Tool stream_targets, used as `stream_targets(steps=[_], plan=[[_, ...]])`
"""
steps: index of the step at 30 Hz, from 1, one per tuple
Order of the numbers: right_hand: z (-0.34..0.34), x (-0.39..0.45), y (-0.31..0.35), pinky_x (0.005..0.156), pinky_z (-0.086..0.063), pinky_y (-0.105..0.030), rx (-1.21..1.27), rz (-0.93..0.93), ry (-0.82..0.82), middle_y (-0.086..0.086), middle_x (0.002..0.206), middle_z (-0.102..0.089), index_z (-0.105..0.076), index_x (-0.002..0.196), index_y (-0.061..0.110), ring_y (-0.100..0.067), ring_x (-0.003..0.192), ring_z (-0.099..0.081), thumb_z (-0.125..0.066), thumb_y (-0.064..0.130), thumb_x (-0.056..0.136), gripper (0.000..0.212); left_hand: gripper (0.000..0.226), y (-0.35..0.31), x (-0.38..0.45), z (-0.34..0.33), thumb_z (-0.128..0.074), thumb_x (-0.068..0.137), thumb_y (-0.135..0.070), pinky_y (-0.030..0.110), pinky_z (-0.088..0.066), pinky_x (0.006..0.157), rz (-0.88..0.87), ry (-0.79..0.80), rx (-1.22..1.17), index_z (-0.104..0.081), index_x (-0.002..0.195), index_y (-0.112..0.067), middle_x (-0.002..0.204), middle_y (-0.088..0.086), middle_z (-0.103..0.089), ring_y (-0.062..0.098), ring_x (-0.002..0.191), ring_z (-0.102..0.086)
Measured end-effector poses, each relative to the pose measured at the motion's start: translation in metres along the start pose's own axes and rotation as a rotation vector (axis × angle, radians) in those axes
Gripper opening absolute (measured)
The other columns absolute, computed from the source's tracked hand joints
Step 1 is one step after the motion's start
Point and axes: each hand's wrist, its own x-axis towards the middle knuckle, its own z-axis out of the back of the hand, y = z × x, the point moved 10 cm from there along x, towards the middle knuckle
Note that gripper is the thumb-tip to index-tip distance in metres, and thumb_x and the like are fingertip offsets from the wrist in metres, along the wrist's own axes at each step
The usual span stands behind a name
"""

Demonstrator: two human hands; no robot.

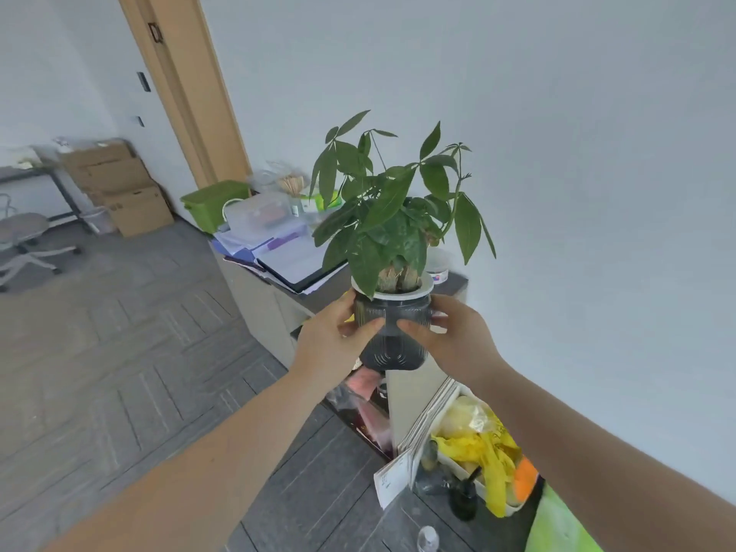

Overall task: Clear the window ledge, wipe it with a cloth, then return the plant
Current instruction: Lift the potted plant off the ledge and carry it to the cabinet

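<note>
The plant has broad green leaves and a braided stem. It stands upright in a dark ribbed pot with a white rim. I hold the pot in the air with both hands, above the near end of a low cabinet. My left hand grips the pot's left side and my right hand grips its right side, thumbs meeting on the front. No window ledge and no cloth are in view.
A low cabinet runs along the white wall, its dark top carrying papers, a clear box and a small white tub. A green bin, cardboard boxes and an office chair stand further left. Bags and bottles sit below right.
</note>
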Motion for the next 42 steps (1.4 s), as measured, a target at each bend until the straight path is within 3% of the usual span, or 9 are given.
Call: stream_targets(steps=[2, 5, 12, 16, 21, 28, 33, 35, 42], plan=[[-0.023, 0.045, -0.013, 0.065, -0.041, 0.000, -0.024, -0.022, 0.021, 0.014, 0.090, -0.068, -0.069, 0.106, 0.019, 0.013, 0.072, -0.059, -0.074, 0.023, 0.083, 0.024, 0.046, 0.023, 0.047, 0.004, -0.068, 0.085, -0.039, 0.026, -0.049, 0.091, 0.012, 0.008, 0.066, -0.055, 0.130, -0.038, 0.104, -0.020, -0.068, 0.003, 0.094, -0.065], [-0.044, 0.103, -0.031, 0.081, -0.050, -0.021, -0.025, -0.077, 0.033, 0.010, 0.098, -0.071, -0.070, 0.109, 0.020, -0.005, 0.086, -0.065, -0.074, 0.029, 0.082, 0.029, 0.048, 0.051, 0.106, 0.002, -0.066, 0.085, -0.045, 0.025, -0.051, 0.087, -0.003, 0.033, 0.126, -0.054, 0.131, -0.040, 0.106, -0.019, -0.070, 0.002, 0.094, -0.066], [-0.056, 0.208, -0.074, 0.087, -0.052, -0.032, -0.136, -0.175, 0.010, 0.008, 0.100, -0.071, -0.067, 0.111, 0.023, -0.013, 0.093, -0.066, -0.073, 0.032, 0.081, 0.032, 0.046, 0.093, 0.222, -0.035, -0.068, 0.085, -0.040, 0.000, -0.036, 0.072, -0.024, 0.125, 0.072, -0.056, 0.130, -0.035, 0.094, -0.025, -0.062, 0.001, 0.088, -0.064], [-0.053, 0.251, -0.109, 0.089, -0.053, -0.038, -0.172, -0.253, -0.114, 0.009, 0.099, -0.072, -0.069, 0.107, 0.024, -0.014, 0.094, -0.066, -0.074, 0.033, 0.079, 0.030, 0.038, 0.116, 0.291, -0.069, -0.071, 0.082, -0.036, 0.012, -0.047, 0.081, -0.081, 0.237, 0.027, -0.064, 0.119, -0.032, 0.083, -0.029, -0.064, -0.003, 0.083, -0.066], [-0.066, 0.293, -0.150, 0.087, -0.053, -0.036, -0.226, -0.384, -0.270, 0.007, 0.102, -0.071, -0.068, 0.108, 0.023, -0.014, 0.097, -0.065, -0.074, 0.033, 0.079, 0.031, 0.049, 0.156, 0.365, -0.113, -0.073, 0.080, -0.038, 0.018, -0.051, 0.086, -0.168, 0.410, -0.035, -0.060, 0.126, -0.035, 0.093, -0.021, -0.072, -0.008, 0.087, -0.065], [-0.101, 0.317, -0.201, 0.076, -0.049, -0.028, -0.266, -0.593, -0.378, 0.006, 0.096, -0.071, -0.070, 0.105, 0.020, -0.015, 0.090, -0.064, -0.075, 0.036, 0.079, 0.031, 0.063, 0.208, 0.422, -0.157, -0.077, 0.077, -0.034, 0.031, -0.053, 0.092, -0.236, 0.603, -0.037, -0.053, 0.136, -0.027, 0.110, -0.008, -0.072, 0.006, 0.102, -0.066], [-0.117, 0.331, -0.219, 0.063, -0.043, -0.016, -0.244, -0.637, -0.462, 0.007, 0.089, -0.069, -0.069, 0.102, 0.018, -0.013, 0.080, -0.060, -0.077, 0.035, 0.078, 0.031, 0.064, 0.232, 0.443, -0.174, -0.076, 0.080, -0.027, 0.005, -0.042, 0.086, -0.246, 0.664, -0.049, -0.050, 0.138, -0.020, 0.117, -0.006, -0.070, 0.005, 0.109, -0.063], [-0.121, 0.341, -0.222, 0.069, -0.047, -0.024, -0.270, -0.625, -0.468, 0.003, 0.094, -0.071, -0.068, 0.102, 0.016, -0.016, 0.086, -0.063, -0.075, 0.030, 0.078, 0.029, 0.062, 0.243, 0.451, -0.179, -0.076, 0.080, -0.026, -0.003, -0.038, 0.082, -0.224, 0.669, -0.082, -0.053, 0.137, -0.021, 0.115, -0.008, -0.070, 0.000, 0.107, -0.063], [-0.129, 0.356, -0.246, 0.076, -0.053, -0.034, -0.304, -0.600, -0.535, 0.006, 0.099, -0.069, -0.064, 0.104, 0.020, -0.015, 0.091, -0.064, -0.075, 0.030, 0.077, 0.031, 0.053, 0.257, 0.463, -0.196, -0.073, 0.083, -0.024, 0.006, -0.044, 0.088, -0.251, 0.720, -0.066, -0.057, 0.133, -0.023, 0.114, -0.012, -0.070, 0.002, 0.108, -0.063]])
